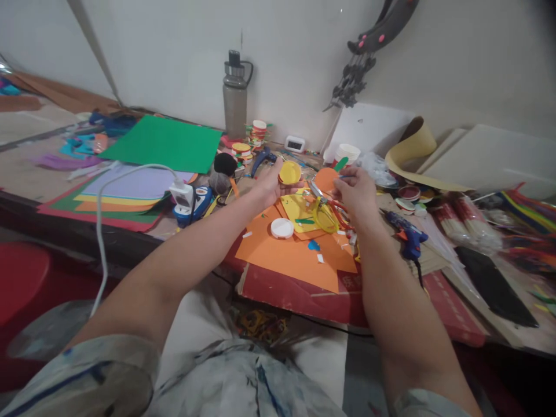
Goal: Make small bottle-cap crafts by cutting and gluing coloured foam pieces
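Note:
In my left hand is a small round piece with a yellow face and a reddish edge, held with the fingers beneath it. My right hand has its fingertips pinched at the edge of an orange paper circle. A green rounded strip shows just above those fingers; whether they hold it too I cannot tell. Between and below the hands lie yellow-handled scissors, partly over a yellow sheet. A white round lid rests on the large orange sheet.
A tall grey bottle stands by the wall. Left lie a green sheet, stacked coloured papers and a white plug with its cable. On the right are a blue glue gun, a black flat case and bagged sticks.

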`<action>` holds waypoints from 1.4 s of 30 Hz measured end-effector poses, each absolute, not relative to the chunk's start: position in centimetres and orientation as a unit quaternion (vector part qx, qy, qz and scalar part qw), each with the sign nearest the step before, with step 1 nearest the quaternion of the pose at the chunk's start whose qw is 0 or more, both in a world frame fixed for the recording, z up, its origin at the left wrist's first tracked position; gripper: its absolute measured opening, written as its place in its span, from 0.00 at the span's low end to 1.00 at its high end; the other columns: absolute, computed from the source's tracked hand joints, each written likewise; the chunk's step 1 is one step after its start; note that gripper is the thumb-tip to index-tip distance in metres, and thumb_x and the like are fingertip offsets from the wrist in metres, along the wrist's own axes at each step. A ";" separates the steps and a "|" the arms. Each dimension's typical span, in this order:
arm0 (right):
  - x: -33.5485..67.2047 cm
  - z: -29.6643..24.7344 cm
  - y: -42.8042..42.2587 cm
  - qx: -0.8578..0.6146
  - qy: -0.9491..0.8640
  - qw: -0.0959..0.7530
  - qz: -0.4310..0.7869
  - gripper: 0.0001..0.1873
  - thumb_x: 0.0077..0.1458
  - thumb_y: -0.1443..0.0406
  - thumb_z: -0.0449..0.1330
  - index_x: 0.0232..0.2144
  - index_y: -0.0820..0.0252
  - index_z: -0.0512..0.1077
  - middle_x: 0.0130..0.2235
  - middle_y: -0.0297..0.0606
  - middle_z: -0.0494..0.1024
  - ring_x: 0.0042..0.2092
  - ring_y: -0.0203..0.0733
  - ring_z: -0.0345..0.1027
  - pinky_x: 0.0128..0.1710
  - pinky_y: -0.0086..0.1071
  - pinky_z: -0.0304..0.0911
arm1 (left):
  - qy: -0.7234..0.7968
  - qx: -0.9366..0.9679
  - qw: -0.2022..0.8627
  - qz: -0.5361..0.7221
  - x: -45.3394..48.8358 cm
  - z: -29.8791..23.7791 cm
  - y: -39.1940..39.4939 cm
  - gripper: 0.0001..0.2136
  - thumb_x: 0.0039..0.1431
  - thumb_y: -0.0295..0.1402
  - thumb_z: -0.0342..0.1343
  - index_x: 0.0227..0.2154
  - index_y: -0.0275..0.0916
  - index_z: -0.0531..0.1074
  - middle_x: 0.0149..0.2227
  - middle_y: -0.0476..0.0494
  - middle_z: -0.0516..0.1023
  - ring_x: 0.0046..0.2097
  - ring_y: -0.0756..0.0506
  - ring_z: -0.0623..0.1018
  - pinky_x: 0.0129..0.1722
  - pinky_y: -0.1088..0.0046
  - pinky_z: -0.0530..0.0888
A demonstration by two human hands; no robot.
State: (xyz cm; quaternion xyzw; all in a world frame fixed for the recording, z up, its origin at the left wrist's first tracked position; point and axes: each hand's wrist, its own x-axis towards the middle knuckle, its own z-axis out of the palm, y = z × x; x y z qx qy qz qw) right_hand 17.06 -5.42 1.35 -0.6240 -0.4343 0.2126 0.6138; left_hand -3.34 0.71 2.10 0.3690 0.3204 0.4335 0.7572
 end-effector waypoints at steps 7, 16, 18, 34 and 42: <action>16.0 1.9 -5.5 -0.540 -0.450 0.652 0.285 0.13 0.46 0.60 0.70 0.32 0.54 0.71 0.26 0.26 0.71 0.26 0.35 0.69 0.27 0.32 0.74 | 0.328 0.388 0.749 0.425 -3.0 1.6 0.2 0.27 0.75 0.55 0.50 0.56 0.36 0.77 0.42 0.33 0.88 0.43 0.42 0.89 0.41 0.72 0.83; 15.5 1.9 -5.6 -0.545 -0.459 0.640 0.288 0.12 0.47 0.63 0.69 0.34 0.53 0.71 0.25 0.25 0.71 0.26 0.35 0.68 0.28 0.32 0.75 | 0.313 0.411 0.743 0.425 -2.9 1.5 -0.2 0.20 0.78 0.45 0.49 0.57 0.35 0.75 0.43 0.33 0.88 0.42 0.42 0.89 0.45 0.68 0.84; 15.5 1.9 -5.5 -0.549 -0.450 0.643 0.287 0.11 0.48 0.65 0.69 0.33 0.54 0.71 0.26 0.26 0.71 0.26 0.35 0.68 0.28 0.31 0.75 | 0.306 0.410 0.742 0.432 -2.9 1.4 -0.1 0.21 0.77 0.47 0.51 0.57 0.36 0.75 0.44 0.33 0.88 0.44 0.42 0.89 0.47 0.67 0.84; 14.1 0.9 -5.3 -0.546 -0.481 0.613 0.309 0.08 0.49 0.64 0.71 0.29 0.56 0.75 0.27 0.28 0.74 0.26 0.34 0.69 0.29 0.34 0.78 | 0.262 0.453 0.754 0.397 -2.4 1.1 -1.4 0.18 0.79 0.39 0.47 0.55 0.39 0.80 0.44 0.38 0.89 0.49 0.43 0.89 0.49 0.67 0.86; 14.0 1.1 -5.4 -0.545 -0.491 0.603 0.313 0.07 0.50 0.66 0.70 0.29 0.55 0.74 0.26 0.27 0.73 0.27 0.35 0.70 0.30 0.35 0.81 | 0.266 0.454 0.753 0.396 -2.3 1.1 -1.8 0.16 0.78 0.41 0.51 0.52 0.40 0.81 0.44 0.38 0.88 0.51 0.43 0.88 0.49 0.68 0.85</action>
